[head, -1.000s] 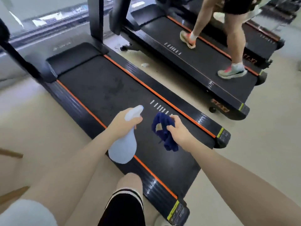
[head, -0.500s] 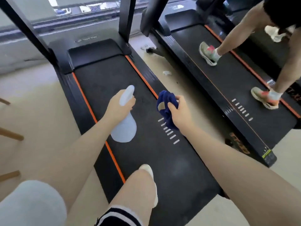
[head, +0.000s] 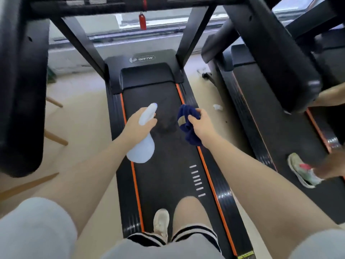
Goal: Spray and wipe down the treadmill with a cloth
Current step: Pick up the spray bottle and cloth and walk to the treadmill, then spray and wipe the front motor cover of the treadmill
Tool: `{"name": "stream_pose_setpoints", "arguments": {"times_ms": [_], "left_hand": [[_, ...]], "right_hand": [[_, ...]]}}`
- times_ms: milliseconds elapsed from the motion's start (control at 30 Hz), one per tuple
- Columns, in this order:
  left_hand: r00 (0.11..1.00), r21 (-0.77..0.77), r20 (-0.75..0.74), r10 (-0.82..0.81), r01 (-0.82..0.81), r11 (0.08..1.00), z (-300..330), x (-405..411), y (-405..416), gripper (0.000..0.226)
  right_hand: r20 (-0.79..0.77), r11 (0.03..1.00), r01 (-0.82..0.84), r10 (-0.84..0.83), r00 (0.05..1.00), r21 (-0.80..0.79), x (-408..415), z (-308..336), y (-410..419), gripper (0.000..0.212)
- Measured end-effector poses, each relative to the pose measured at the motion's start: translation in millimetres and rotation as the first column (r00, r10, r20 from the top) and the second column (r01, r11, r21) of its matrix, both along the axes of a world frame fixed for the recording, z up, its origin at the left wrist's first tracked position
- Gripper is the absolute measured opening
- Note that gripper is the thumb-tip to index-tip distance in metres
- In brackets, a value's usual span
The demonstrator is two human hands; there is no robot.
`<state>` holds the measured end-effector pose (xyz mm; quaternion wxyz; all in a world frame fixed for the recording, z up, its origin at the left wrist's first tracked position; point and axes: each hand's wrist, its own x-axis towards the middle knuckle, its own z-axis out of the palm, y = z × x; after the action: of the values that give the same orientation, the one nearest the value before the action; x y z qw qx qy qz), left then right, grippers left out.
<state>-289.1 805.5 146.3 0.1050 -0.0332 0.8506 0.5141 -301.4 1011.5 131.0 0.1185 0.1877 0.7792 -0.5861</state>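
Observation:
A black treadmill [head: 169,184] with orange side stripes runs away from me, its belt straight ahead. My left hand [head: 137,127] grips a pale blue spray bottle [head: 141,148] by the neck, nozzle pointing forward over the belt. My right hand [head: 200,124] holds a crumpled dark blue cloth [head: 187,118] above the belt's right side. Both hands hover above the belt. A darker damp patch [head: 165,126] shows on the belt between the hands. My leg and white shoe [head: 161,223] stand on the belt's near end.
The console frame and handrails [head: 20,86] cross overhead and on the left. A red safety key [head: 142,21] hangs from the console. A second treadmill [head: 270,128] on the right carries another person's shoe [head: 300,171]. Wooden legs [head: 54,137] stand at the left on the beige floor.
I have stepped onto the treadmill and now face straight down its belt. Both hands kept their hold on bottle and cloth and moved forward towards the front hood.

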Motion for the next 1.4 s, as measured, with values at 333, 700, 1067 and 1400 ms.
{"name": "stream_pose_setpoints", "arguments": {"times_ms": [333, 700, 1067, 1400], "left_hand": [[0.997, 0.004, 0.05, 0.06, -0.06, 0.998, 6.6, -106.2, 8.3, 0.038], [0.952, 0.046, 0.072, 0.298, -0.302, 0.952, -47.2, -227.7, -24.4, 0.045], [0.941, 0.034, 0.077, 0.329, -0.332, 0.943, -187.8, -320.1, -110.1, 0.042], [0.923, 0.074, -0.08, 0.377, -0.371, 0.925, -454.7, -414.0, -171.1, 0.033]], "right_hand": [[0.095, 0.978, -0.198, 0.191, 0.977, 0.064, -159.0, -5.5, 29.3, 0.026], [0.185, 0.948, -0.317, 0.314, 0.931, -0.017, -300.3, -58.9, -24.8, 0.025], [0.17, 0.849, -0.512, 0.489, 0.856, 0.135, -405.3, -202.1, -133.4, 0.021], [0.121, 0.911, -0.4, 0.41, 0.904, -0.097, -509.2, -456.5, -206.8, 0.017]]}}
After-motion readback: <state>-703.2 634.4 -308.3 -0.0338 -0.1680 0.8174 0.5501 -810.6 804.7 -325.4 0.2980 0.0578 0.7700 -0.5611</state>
